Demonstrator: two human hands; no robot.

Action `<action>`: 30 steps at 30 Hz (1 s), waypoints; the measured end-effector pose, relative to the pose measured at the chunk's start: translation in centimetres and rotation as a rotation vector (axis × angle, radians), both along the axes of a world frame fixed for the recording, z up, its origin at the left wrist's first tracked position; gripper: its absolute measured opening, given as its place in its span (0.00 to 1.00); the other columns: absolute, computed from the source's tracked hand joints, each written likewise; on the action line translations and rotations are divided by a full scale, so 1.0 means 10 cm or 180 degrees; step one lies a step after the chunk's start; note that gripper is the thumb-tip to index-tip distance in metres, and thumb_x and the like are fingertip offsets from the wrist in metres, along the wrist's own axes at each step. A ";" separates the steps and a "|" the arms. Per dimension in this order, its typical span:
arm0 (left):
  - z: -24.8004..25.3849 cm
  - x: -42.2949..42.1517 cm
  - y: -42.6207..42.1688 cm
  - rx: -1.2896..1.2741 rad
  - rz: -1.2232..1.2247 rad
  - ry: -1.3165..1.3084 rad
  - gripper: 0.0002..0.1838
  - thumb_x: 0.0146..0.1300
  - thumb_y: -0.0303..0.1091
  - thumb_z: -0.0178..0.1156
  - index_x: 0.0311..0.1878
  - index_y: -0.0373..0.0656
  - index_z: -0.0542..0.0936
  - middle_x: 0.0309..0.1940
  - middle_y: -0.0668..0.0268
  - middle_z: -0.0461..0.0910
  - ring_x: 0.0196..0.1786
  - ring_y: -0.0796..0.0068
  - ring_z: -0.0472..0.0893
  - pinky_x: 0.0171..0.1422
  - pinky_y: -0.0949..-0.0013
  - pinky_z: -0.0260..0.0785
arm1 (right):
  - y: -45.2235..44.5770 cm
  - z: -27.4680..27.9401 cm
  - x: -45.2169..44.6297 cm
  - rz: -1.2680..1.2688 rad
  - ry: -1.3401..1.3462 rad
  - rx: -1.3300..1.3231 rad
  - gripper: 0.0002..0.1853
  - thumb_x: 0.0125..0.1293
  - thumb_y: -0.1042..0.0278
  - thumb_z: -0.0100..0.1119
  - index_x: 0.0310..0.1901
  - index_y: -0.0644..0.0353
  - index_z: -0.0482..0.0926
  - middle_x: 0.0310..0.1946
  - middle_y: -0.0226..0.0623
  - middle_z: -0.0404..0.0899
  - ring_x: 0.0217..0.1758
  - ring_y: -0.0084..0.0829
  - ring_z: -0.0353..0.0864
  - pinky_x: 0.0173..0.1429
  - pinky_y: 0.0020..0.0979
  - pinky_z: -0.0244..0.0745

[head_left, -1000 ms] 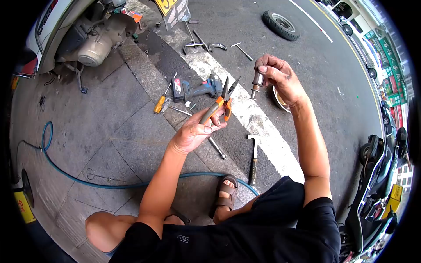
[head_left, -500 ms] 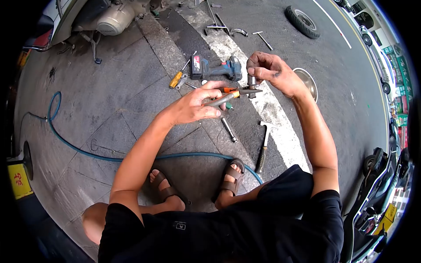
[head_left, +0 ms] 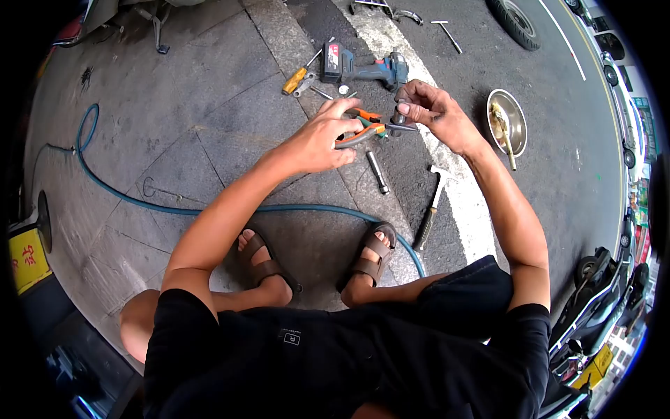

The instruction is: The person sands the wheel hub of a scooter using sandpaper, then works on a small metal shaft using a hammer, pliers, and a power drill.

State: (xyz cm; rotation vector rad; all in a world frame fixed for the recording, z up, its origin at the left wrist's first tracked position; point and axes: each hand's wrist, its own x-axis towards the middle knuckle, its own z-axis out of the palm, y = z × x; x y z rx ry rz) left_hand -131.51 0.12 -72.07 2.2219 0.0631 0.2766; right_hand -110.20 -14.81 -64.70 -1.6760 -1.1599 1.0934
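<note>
My left hand (head_left: 322,140) is wrapped around the handles of needle-nose pliers (head_left: 361,135) with grey-and-orange grips, and the handles stand apart. Their jaws point right and touch a small dark metal cylinder (head_left: 398,120), though I cannot tell whether they grip it. Thumb and fingers of my right hand (head_left: 441,117) pinch the upper end of that cylinder. Below the pliers, a metal socket extension (head_left: 377,173) lies on the pavement. Just above my hands rests a blue cordless impact driver (head_left: 370,70) with its battery.
A hammer (head_left: 433,209) lies in front of my right foot. To the right stands a metal bowl (head_left: 522,115) holding a brush. A yellow screwdriver (head_left: 295,80), a T-handle wrench (head_left: 448,36) and a tire (head_left: 515,24) lie farther off. A blue hose (head_left: 307,207) crosses near my feet.
The view has tilted, so ground items sit differently in it. The pliers' handles are spread wider and my left fingers have loosened. The bowl behind my right forearm now shows fully.
</note>
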 end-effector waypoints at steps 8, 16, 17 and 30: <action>-0.44 -0.12 0.11 0.0974 0.0788 0.0219 0.24 0.47 0.39 0.72 0.50 0.45 0.85 0.56 0.56 0.71 0.61 0.54 0.68 0.67 0.54 0.60 | 0.29 -0.62 -0.23 0.0441 -0.0317 0.0087 0.12 0.69 0.64 0.64 0.46 0.61 0.75 0.37 0.25 0.74 0.42 0.18 0.71 0.50 0.25 0.70; -0.95 -0.34 0.14 0.1521 0.0931 0.0659 0.29 0.45 0.38 0.72 0.56 0.49 0.82 0.62 0.58 0.69 0.65 0.55 0.68 0.67 0.54 0.62 | 0.59 -1.42 -0.17 0.0636 -0.0922 0.0425 0.12 0.63 0.71 0.66 0.47 0.62 0.77 0.38 0.36 0.78 0.37 0.27 0.79 0.43 0.30 0.76; -0.97 -0.36 0.14 0.1634 0.0993 0.0670 0.29 0.45 0.38 0.71 0.56 0.50 0.82 0.63 0.58 0.69 0.65 0.56 0.68 0.67 0.55 0.61 | 0.60 -1.49 -0.19 0.0663 -0.0843 0.0432 0.12 0.63 0.73 0.66 0.47 0.62 0.78 0.37 0.37 0.78 0.36 0.28 0.80 0.43 0.30 0.77; -1.45 -0.38 -0.04 0.1552 0.1439 0.0616 0.40 0.46 0.42 0.76 0.66 0.55 0.73 0.62 0.58 0.70 0.64 0.55 0.69 0.65 0.55 0.61 | 0.55 -1.75 -0.23 0.1200 -0.1482 0.0346 0.13 0.64 0.78 0.62 0.49 0.64 0.75 0.38 0.40 0.76 0.33 0.33 0.82 0.38 0.33 0.77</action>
